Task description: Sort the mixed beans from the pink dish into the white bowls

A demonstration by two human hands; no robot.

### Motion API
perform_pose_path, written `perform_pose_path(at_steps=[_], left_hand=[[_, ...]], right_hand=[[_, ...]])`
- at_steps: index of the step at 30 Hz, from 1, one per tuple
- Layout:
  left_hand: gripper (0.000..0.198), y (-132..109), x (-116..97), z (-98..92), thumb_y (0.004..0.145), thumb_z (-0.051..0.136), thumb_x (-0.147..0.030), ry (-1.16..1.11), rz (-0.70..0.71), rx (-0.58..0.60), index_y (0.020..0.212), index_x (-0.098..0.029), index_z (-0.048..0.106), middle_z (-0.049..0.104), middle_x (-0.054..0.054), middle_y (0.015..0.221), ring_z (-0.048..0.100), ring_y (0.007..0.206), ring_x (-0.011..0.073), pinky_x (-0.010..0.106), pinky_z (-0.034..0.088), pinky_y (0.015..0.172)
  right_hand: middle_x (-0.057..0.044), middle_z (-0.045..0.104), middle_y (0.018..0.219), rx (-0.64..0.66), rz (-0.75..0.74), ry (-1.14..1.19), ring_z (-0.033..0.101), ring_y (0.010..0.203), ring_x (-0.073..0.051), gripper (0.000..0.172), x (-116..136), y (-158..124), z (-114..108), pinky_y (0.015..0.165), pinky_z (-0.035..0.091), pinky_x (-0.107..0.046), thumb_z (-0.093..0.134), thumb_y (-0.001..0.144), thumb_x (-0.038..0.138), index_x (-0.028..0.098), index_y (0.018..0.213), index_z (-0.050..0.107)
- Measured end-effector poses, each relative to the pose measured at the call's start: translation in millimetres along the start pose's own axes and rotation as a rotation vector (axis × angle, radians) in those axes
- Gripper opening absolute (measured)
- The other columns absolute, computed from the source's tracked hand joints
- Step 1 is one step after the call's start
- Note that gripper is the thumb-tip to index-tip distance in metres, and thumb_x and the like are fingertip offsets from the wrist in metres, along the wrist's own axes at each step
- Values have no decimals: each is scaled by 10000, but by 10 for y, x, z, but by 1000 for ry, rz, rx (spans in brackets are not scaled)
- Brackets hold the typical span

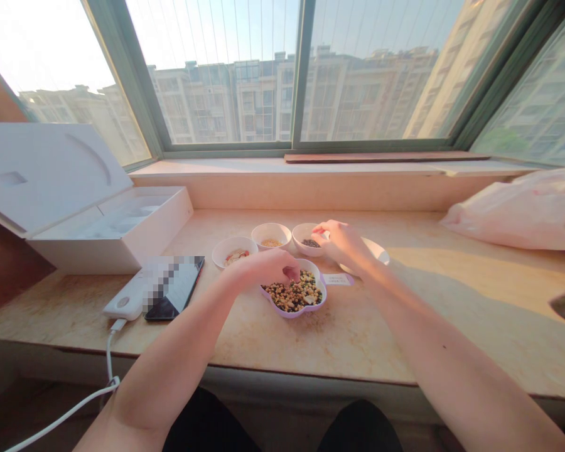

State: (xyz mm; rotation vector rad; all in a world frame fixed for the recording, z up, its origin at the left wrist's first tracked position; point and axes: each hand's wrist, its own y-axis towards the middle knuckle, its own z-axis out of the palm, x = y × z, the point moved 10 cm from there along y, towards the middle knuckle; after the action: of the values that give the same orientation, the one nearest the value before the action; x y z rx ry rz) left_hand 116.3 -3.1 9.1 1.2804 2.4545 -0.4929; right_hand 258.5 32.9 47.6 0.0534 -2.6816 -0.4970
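Observation:
My left hand is at the upper left of a purple and white lobed bowl full of mixed beans, yellowish and black. Its fingers curl together at the beans; whatever they hold is hidden. Over the right rim of a small white bowl with dark beans or seeds, my right hand has its fingers pinched; I cannot see what is between them. Left of that, one white bowl contains tan grains, and another contains reddish and pale pieces. A whitish dish is partly behind my right hand.
A paper label lies beside the lobed bowl. To the left are a phone, a white power bank with a cable, and an open white box. A plastic bag rests at the right, below the windows.

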Motion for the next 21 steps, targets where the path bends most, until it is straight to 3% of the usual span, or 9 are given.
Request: perform_pose_path(at_steps=[7,10,13,16,18,21], left_hand=[[166,-105,359,-598,859,565,-129,-92,-94,-562,823,-158,724,734,27,847,631,811,155,259,452,740],[206,-155,541,-714,885,544,-116,-98,-149,-711,859,-163,743,766,47,915,661,861,165,267,469,782],[213,-165,721,-739,889,553,-114,-60,-244,-767,888,-170,759,780,66,944,679,871,178,282,486,808],[212,-158,824,-729,892,556,-123,-8,-303,-769,892,-176,761,786,74,947,684,852,183,290,494,813],[214,-155,852,-715,902,550,-138,22,-323,-757,892,-177,760,788,76,952,688,844,188,296,497,811],[223,-147,863,-673,923,543,-165,62,-355,-713,913,-175,766,791,93,973,699,863,209,314,508,821]], right_hand=[[-81,787,1014,43,-31,43,695,933,-261,221,145,-50,-20,831,512,-373,614,922,322,213,1000,790],[-64,780,918,136,-113,104,689,842,-232,254,293,-115,39,754,510,-332,628,918,401,232,996,802],[-49,775,885,358,-230,204,675,781,-199,235,493,-252,208,693,501,-295,629,909,391,241,936,809],[-36,768,850,587,-251,243,668,737,-184,191,593,-420,398,625,480,-277,648,866,315,234,924,810],[-33,771,863,648,-276,228,675,761,-186,186,639,-488,465,631,480,-273,653,835,253,227,927,812],[-37,785,933,611,-348,159,690,858,-203,252,689,-502,497,707,496,-278,603,814,142,231,912,817]])
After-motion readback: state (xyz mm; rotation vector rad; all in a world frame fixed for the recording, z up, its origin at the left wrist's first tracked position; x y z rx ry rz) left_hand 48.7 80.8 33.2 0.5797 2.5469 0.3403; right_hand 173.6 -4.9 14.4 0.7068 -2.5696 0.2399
